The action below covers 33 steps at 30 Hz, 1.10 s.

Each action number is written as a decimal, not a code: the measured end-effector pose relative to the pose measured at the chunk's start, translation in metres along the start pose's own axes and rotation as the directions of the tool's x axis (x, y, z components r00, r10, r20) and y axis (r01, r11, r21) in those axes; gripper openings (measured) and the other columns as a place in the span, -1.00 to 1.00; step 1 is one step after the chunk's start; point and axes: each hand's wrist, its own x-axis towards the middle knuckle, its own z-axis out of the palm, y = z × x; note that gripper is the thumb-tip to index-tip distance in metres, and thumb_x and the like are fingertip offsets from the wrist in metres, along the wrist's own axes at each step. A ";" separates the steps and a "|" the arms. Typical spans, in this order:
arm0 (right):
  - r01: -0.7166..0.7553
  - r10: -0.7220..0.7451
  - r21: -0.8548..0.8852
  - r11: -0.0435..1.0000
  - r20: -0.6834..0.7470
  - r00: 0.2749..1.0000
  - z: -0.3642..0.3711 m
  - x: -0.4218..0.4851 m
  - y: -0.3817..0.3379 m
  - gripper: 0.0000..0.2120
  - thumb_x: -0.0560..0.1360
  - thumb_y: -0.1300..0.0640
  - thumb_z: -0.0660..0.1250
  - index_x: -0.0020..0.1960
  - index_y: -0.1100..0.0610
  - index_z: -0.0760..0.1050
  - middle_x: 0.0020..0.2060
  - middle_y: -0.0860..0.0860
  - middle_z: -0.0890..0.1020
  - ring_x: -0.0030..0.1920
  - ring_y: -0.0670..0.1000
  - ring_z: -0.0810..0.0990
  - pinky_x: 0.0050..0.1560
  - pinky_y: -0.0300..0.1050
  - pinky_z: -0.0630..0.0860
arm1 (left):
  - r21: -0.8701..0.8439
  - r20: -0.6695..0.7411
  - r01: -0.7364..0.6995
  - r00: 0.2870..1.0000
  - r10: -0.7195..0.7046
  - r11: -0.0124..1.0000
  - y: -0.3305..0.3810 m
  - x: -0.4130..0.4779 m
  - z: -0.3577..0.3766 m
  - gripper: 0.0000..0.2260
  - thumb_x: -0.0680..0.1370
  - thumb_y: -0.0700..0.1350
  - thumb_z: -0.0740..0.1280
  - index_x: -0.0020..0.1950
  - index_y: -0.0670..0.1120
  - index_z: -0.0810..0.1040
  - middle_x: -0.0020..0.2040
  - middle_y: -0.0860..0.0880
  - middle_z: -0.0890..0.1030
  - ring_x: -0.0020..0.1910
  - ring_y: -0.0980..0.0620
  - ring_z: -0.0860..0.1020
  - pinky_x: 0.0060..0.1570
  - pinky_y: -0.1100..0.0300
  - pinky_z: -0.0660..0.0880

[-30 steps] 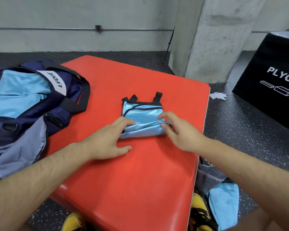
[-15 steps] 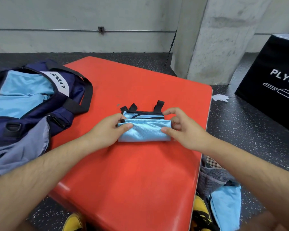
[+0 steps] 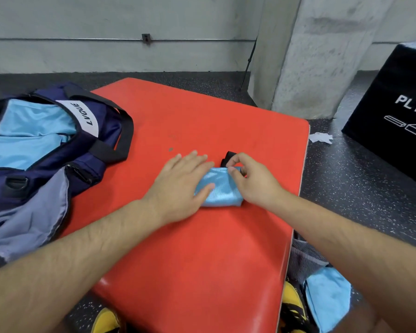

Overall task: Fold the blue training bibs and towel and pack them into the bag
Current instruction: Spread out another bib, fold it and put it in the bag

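At the far left a navy duffel bag (image 3: 58,152) lies open, half on the floor and half on the left edge of the red padded bench (image 3: 202,260), with a white label reading LVQUE (image 3: 82,114) on it and its black strap (image 3: 125,131) looped onto the pad. Light blue bibs (image 3: 29,135) lie inside the bag, and a flap of grey cloth (image 3: 34,212) spills out at its near end. Near the middle of the bench, the left hand (image 3: 180,186) lies flat with its fingers straight and together, palm pressing down on the left half of the folded bib (image 3: 220,191), a small shiny blue bundle resting on the pad. The right hand (image 3: 252,181) is just beside it, thumb and curled fingers pinching the bundle's far right corner, where a bit of black trim (image 3: 227,157) sticks out. Off the bench's right edge, a crumpled white scrap (image 3: 321,137) lies on the speckled floor, with a concrete pillar (image 3: 310,56) beyond it and a black plyo box (image 3: 394,111) at the far right. Near the person, on the right, a grey patterned cloth (image 3: 305,258) and a light blue cloth (image 3: 327,299) lie on the floor beside a yellow shoe (image 3: 293,306)
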 end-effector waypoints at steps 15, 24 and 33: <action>0.266 -0.095 -0.547 0.794 0.320 0.943 0.019 -0.016 0.003 -0.36 0.59 -0.33 -0.23 0.62 -0.14 -0.08 0.61 -0.14 -0.06 0.60 -0.09 -0.13 0.56 0.02 0.04 | -0.070 0.166 0.005 0.986 0.006 0.998 -0.021 -0.003 0.031 -0.31 0.58 0.35 -0.17 0.64 0.05 -0.03 0.63 0.13 -0.04 0.59 0.19 -0.17 0.57 0.08 -0.17; 0.241 -0.055 -0.541 0.806 0.336 0.940 0.010 -0.017 -0.003 -0.42 0.64 -0.28 -0.09 0.62 -0.18 -0.07 0.61 -0.11 -0.15 0.60 -0.05 -0.17 0.55 0.02 0.04 | -0.115 0.191 0.005 0.981 0.017 0.993 -0.029 -0.009 0.025 -0.35 0.60 0.35 -0.16 0.64 0.10 -0.04 0.62 0.16 -0.15 0.56 0.21 -0.27 0.57 0.04 -0.16; -0.216 0.294 -0.347 0.913 0.192 0.936 -0.002 -0.013 -0.023 -0.66 0.54 -0.10 0.30 0.30 -0.16 0.36 -0.10 0.04 0.50 -0.27 -0.02 0.51 -0.23 -0.12 0.40 | -0.243 0.352 0.517 0.836 -0.422 0.821 -0.025 -0.012 -0.012 -0.57 0.63 0.12 0.19 0.50 0.26 0.24 0.08 -0.07 0.38 -0.12 -0.03 0.51 -0.04 0.17 0.40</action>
